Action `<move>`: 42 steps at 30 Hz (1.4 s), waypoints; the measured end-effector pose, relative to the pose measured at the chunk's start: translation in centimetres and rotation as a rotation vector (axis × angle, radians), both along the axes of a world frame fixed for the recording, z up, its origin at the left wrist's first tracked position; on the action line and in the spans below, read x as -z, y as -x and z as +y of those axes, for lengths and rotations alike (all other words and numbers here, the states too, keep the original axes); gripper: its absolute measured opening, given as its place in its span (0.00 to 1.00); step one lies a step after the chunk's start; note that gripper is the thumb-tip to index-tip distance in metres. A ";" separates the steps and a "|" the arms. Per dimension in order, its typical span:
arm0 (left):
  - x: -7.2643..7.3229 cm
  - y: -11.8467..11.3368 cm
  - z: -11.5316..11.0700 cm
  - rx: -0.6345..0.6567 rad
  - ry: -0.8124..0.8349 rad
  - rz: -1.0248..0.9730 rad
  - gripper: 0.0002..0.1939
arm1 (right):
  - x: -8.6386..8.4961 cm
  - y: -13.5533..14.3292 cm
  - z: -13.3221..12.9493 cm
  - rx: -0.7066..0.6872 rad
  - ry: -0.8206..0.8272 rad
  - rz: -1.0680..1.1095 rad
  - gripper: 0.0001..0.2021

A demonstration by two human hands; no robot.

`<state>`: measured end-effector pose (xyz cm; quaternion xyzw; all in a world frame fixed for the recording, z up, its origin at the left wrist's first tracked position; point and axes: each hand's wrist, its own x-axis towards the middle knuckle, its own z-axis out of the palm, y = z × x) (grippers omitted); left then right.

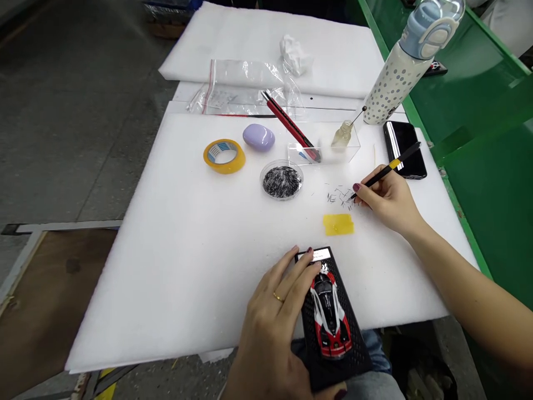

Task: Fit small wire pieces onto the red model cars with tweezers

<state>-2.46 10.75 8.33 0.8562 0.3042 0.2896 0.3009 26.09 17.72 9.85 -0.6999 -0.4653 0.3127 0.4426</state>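
My left hand grips a black display base that carries a red, white and black model car. The base lies at the table's front edge, over my lap. In my right hand is a slim black pen-like tool with a yellow band, pinched near its tip. That tip touches down among small dark slivers scattered on the white foam. Just below them sits a piece of yellow tape. A round clear dish full of similar dark slivers stands to the left.
Behind the dish are a yellow tape roll, a purple rounded case, a red-and-black cutter and a small glass bottle in a clear tray. A phone and dotted water bottle stand right, by a green partition.
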 end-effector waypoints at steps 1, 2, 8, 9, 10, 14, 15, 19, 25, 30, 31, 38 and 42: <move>0.0 0.0 0.0 -0.001 0.003 0.000 0.51 | 0.1 0.0 0.0 -0.007 -0.002 -0.012 0.11; 0.0 0.0 0.0 -0.002 0.003 0.000 0.50 | 0.1 0.0 0.1 -0.014 -0.002 -0.016 0.12; 0.0 0.0 0.1 0.008 -0.025 0.015 0.53 | -0.6 0.2 -0.1 -0.027 -0.028 0.068 0.15; 0.0 0.0 0.1 0.011 -0.025 0.024 0.54 | -0.8 0.3 -0.4 -0.042 -0.047 0.102 0.16; -0.1 0.0 0.1 0.015 -0.024 0.031 0.54 | -1.0 0.4 -0.8 -0.055 -0.066 0.135 0.18; -0.1 -0.2 0.1 0.028 -0.017 0.043 0.56 | -1.7 1.2 -3.1 -0.092 -0.126 0.199 0.22; 0.0 -0.2 0.0 0.030 -0.016 0.043 0.57 | -1.7 1.5 -3.7 -0.110 -0.138 0.207 0.22; 0.1 -0.2 0.0 0.024 -0.011 0.034 0.57 | -1.1 2.4 -5.2 -0.183 -0.155 0.215 0.22; 0.1 -0.3 0.0 0.027 -0.016 0.024 0.58 | -0.2 2.7 -5.5 -0.201 -0.125 0.132 0.21; 0.0 -0.3 0.0 0.030 -0.018 0.023 0.58 | -0.1 2.7 -5.4 -0.225 -0.119 0.099 0.19; 0.0 -0.2 0.0 0.030 -0.014 0.025 0.58 | -0.1 2.7 -5.4 -0.227 -0.115 0.094 0.19; 0.2 -0.2 0.1 0.020 -0.008 0.002 0.57 | -1.0 3.8 -6.7 -0.185 -0.226 0.273 0.18; -0.2 -0.7 -0.2 -0.028 0.044 -0.004 0.56 | -1.1 6.7 -9.7 -0.073 -0.407 0.328 0.13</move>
